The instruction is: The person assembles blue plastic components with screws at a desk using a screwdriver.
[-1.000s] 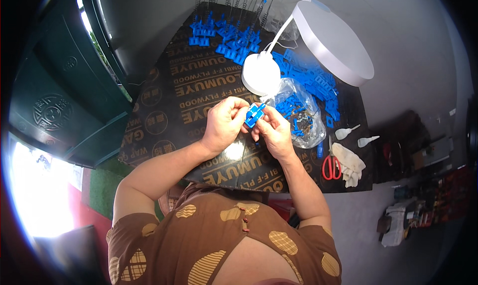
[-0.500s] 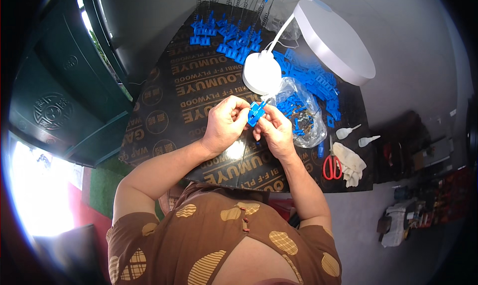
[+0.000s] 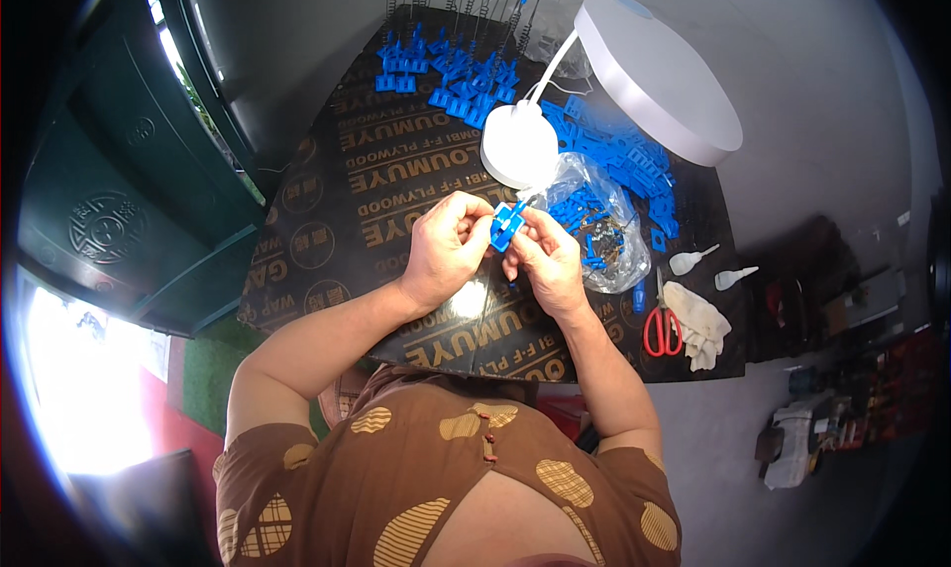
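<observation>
Both my hands meet over the dark printed board [image 3: 327, 220] and pinch one small blue plastic part [image 3: 506, 224] between their fingertips. My left hand [image 3: 446, 248] holds it from the left, my right hand [image 3: 543, 258] from the right. Just right of my right hand lies a clear plastic bag [image 3: 594, 220] holding several blue parts. More blue parts [image 3: 451, 77] stand in rows at the far end of the board, and others [image 3: 614, 151] lie under the lamp.
A white desk lamp with a round base [image 3: 519, 146] and a wide disc head [image 3: 659, 77] stands beyond my hands. Red-handled scissors [image 3: 659, 319], a pale cloth [image 3: 698, 321] and two small white dropper bottles [image 3: 713, 268] lie at the right. A dark green bin [image 3: 109, 191] stands on the left.
My fingers have shifted slightly on the blue part; the hands stay in the same place above the board.
</observation>
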`<state>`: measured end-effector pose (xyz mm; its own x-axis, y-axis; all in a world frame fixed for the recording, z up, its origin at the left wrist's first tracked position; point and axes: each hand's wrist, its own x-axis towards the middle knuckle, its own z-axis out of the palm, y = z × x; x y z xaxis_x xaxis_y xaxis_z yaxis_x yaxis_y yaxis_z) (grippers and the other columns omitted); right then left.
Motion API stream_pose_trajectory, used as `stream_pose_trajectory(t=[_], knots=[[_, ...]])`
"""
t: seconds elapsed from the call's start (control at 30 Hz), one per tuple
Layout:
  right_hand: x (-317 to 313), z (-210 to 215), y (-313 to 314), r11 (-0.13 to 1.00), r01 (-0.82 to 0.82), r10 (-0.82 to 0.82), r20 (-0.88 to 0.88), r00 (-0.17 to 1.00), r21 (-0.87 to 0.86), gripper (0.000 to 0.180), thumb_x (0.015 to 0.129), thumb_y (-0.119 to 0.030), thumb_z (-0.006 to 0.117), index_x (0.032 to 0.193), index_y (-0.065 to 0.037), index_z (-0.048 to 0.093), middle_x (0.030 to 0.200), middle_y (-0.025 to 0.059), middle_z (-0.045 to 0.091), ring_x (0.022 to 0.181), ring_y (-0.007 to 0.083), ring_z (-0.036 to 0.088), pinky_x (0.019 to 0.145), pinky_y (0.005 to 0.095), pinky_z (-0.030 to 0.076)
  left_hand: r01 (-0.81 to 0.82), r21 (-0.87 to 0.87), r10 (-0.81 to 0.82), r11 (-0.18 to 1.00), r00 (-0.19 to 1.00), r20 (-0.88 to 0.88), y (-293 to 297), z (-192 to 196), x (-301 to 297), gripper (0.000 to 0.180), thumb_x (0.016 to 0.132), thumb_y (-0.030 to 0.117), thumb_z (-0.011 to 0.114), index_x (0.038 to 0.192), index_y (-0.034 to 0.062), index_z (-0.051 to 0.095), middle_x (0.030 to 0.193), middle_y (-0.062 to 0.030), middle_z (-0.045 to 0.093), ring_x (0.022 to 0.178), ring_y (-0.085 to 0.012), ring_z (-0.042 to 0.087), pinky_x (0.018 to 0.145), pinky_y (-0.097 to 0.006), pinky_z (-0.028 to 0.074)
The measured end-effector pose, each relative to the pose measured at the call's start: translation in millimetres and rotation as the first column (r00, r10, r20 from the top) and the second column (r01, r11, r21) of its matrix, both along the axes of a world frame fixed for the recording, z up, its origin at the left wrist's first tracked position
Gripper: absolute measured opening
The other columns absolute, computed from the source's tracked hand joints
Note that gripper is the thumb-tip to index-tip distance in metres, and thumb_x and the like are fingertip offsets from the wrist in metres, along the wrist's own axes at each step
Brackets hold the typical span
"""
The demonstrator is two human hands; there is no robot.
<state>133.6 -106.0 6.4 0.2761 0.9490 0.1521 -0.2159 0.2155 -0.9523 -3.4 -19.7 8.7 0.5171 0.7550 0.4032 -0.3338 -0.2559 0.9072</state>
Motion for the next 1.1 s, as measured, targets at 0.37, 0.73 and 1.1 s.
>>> stream_pose_trajectory(t=[0.37, 0.73, 1.1], knots=[[1.1, -1.9, 0.1, 1.000, 0.004, -0.005, 0.017, 1.000, 0.019, 0.036, 0.092, -0.003, 0.056, 0.125, 0.008, 0.047, 0.078, 0.0059, 0.057, 0.060, 0.0105, 0.056, 0.053, 0.0219, 0.048, 0.014, 0.010, -0.014, 1.000, 1.000, 0.000, -0.8, 1.7, -0.3, 0.006, 0.088, -0.006, 0.055, 0.093, -0.0037, 0.056, 0.088, -0.0082, 0.061, 0.074, -0.0108, 0.065, 0.062, -0.023, 0.056], [0.1, -0.3, -0.3, 1.000, 0.011, -0.012, 0.040, 0.999, 0.026, 0.035, 0.092, -0.002, 0.057, 0.125, 0.008, 0.047, 0.079, 0.0064, 0.056, 0.060, 0.0105, 0.055, 0.053, 0.0227, 0.048, -0.042, 0.107, 0.042, 0.993, 0.999, 0.004, -0.1, -4.7, 1.2, 0.007, 0.086, -0.006, 0.057, 0.092, -0.0024, 0.056, 0.088, -0.0083, 0.060, 0.074, -0.0102, 0.063, 0.061, -0.023, 0.054], [1.4, -2.0, 0.3, 0.998, 0.024, -0.026, 0.036, 0.999, 0.059, 0.035, 0.092, -0.003, 0.057, 0.124, 0.008, 0.047, 0.081, 0.0067, 0.057, 0.060, 0.0099, 0.056, 0.053, 0.0223, 0.048, -0.016, 0.229, 0.026, 0.973, 0.999, -0.039, 2.4, -6.4, -0.7, 0.010, 0.089, -0.008, 0.052, 0.098, -0.0042, 0.055, 0.100, -0.0100, 0.059, 0.083, -0.0097, 0.062, 0.068, -0.021, 0.055]])
